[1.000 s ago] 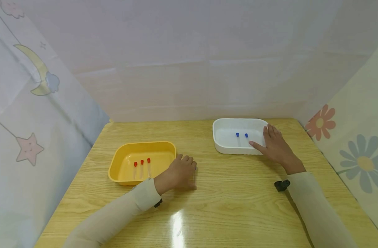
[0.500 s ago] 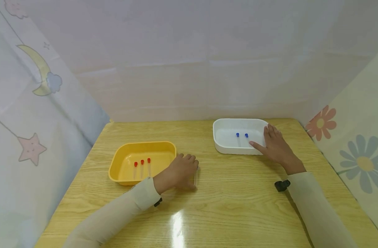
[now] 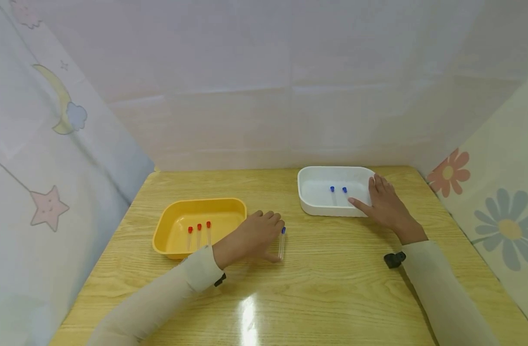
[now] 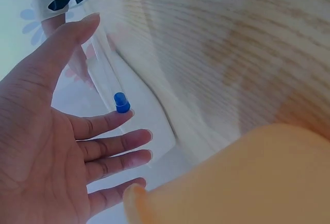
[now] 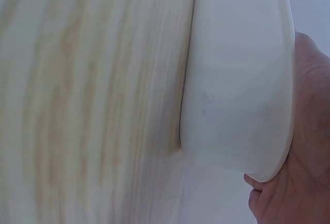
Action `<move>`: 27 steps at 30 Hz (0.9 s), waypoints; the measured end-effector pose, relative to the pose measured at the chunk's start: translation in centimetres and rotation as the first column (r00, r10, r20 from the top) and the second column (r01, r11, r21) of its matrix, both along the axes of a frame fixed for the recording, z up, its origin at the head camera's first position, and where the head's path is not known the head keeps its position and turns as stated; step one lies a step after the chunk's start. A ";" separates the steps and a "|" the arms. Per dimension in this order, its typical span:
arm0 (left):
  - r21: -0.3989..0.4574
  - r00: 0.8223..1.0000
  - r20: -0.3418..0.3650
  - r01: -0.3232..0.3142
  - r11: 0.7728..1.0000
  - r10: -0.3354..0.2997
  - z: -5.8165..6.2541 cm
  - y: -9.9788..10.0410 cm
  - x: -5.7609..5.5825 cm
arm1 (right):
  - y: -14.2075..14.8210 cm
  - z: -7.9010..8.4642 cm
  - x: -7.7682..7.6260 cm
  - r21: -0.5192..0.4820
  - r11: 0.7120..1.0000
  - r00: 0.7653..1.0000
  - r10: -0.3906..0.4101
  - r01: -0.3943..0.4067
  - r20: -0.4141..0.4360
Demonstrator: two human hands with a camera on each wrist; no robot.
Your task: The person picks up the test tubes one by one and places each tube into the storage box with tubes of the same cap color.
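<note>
My left hand (image 3: pixel 252 238) holds a slim clear test tube with a blue cap (image 3: pixel 282 247) by its two ends. In the left wrist view, the thumb is at the clear end and the index fingertip at the blue cap (image 4: pixel 121 102); the other fingers are spread. My right hand (image 3: pixel 387 206) grips the right end of a white tray (image 3: pixel 326 210), its thumb reaching over the near rim. The right wrist view shows fingertips at the end of the tray's rim (image 5: pixel 290 131). Two blue-capped tubes (image 3: pixel 332 189) lie inside the white tray.
A yellow tray (image 3: pixel 169 211) stands on the left of the wooden table (image 3: pixel 333 288), right beside my left hand. In it lie three red-capped tubes (image 3: pixel 199 227). Hanging cloth (image 3: pixel 229 120) surrounds the table's back and sides.
My left hand has moved slightly right, away from the yellow tray, carrying the blue-capped test tube, which shows more fully now. The right hand and white tray have stayed put.
</note>
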State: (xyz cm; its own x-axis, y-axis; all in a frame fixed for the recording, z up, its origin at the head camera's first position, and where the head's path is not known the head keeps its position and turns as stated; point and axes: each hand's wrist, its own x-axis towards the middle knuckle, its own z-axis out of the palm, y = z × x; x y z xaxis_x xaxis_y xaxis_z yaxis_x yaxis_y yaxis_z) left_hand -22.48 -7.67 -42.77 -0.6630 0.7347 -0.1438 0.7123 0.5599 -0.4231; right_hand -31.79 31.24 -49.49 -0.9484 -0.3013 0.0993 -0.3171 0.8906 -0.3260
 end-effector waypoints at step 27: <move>0.107 0.998 0.046 0.042 0.993 -0.047 1.6 0.9 -1.3 | -0.1 0.4 0.3 0.008 1.000 1.000 -0.007 0.007 -0.003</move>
State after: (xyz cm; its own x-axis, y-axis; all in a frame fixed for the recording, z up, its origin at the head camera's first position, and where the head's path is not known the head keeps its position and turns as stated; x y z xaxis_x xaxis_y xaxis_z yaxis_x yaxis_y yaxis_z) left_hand -23.74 -6.75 -41.20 -0.6234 0.7762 -0.0949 0.7557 0.5668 -0.3281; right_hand -31.48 31.09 -49.13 -0.9500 -0.2957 0.1002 -0.3122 0.8953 -0.3177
